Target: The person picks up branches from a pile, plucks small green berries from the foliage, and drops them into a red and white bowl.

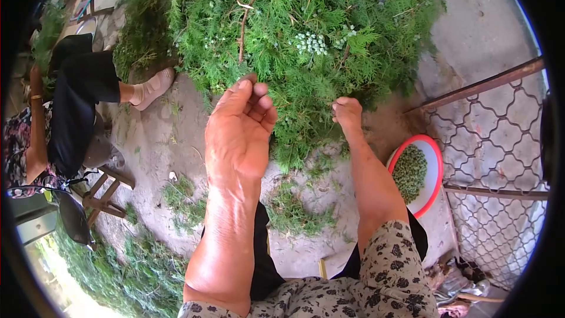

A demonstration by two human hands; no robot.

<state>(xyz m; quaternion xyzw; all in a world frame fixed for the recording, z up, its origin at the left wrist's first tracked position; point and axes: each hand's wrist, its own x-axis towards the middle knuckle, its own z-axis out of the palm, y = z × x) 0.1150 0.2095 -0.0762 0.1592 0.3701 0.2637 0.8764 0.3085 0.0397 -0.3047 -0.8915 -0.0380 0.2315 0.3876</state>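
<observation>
A big heap of green cypress-like branches [376, 17] fills the top of the head view, with clusters of pale green cones [311, 43] among its foliage. My left hand [240, 126] is at the heap's near edge, palm turned up. Its fingers are curled and the thumb meets the index finger; whatever is pinched there, if anything, is too small to make out. Just above those fingertips a bare brown twig [242, 32] stands out. To the right, my right hand [348, 112] is closed against the foliage, its fingertips hidden. A leafy sprig [294, 132] hangs between both hands.
A red-rimmed white basin [436, 168] holding green cones [410, 174] sits beside my right forearm. Behind it stands a metal lattice gate [488, 135]. Another person [76, 100] sits at left, near a wooden stool [103, 197]. More cut branches [129, 271] lie at lower left.
</observation>
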